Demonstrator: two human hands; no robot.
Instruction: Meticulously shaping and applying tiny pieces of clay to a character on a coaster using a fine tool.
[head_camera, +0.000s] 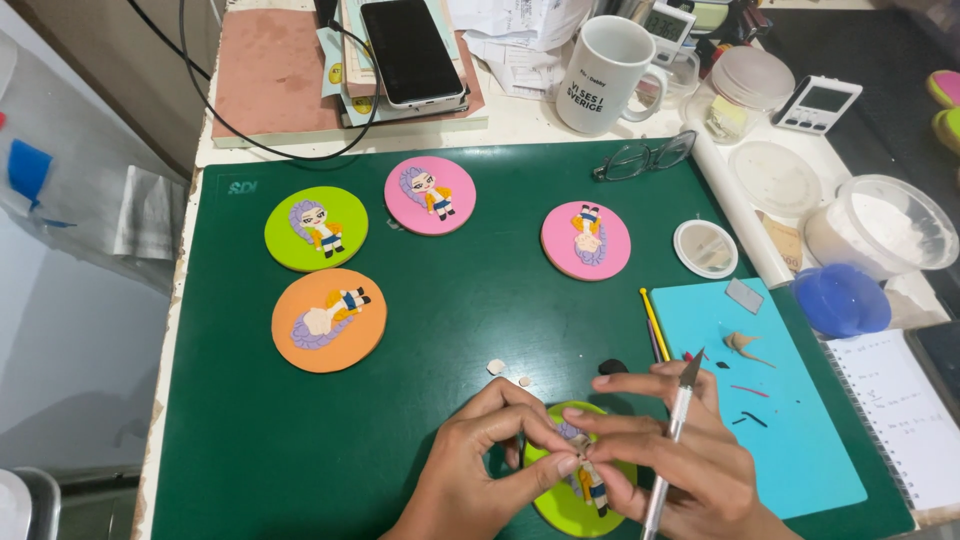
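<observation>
Lime-green clay disc (560, 505) with a small purple-haired figure on it lies low in the frame, centre-right, on the dark green cutting mat (450, 330), mostly covered by both hands.

Left to right:
- Upper left of the mat: lime-green finished disc (316, 228); below it an orange disc (329, 319). Both lie flat with figure up, well apart from the hands; likely set aside so nothing smudges them.
- Upper centre: pink disc (431, 195). Further right, a second pink disc (586, 240).
- Mid-mat, just above the hands: a few pale clay scraps (497, 367) and a small black clay lump (613, 367), kept within easy reach.
- Left hand (480, 470): enters from the bottom edge, wrist low, fingers arched, thumb and forefinger pinched together on the figure at the disc's upper edge; seemingly steadying or pressing a small part.
- Right hand (680, 455): fingers extended leftward, tips meeting the left hand's over the figure. A craft knife (675, 440) is tucked along the hand, blade pointing up and away from the clay; parked, not cutting. The hand is closed around its handle.
- Right of the hands: light blue work sheet (790, 420) with thin clay strips and a tan scrap.
- Top: white mug (600, 75), glasses (645, 157), phone (410, 50).
</observation>
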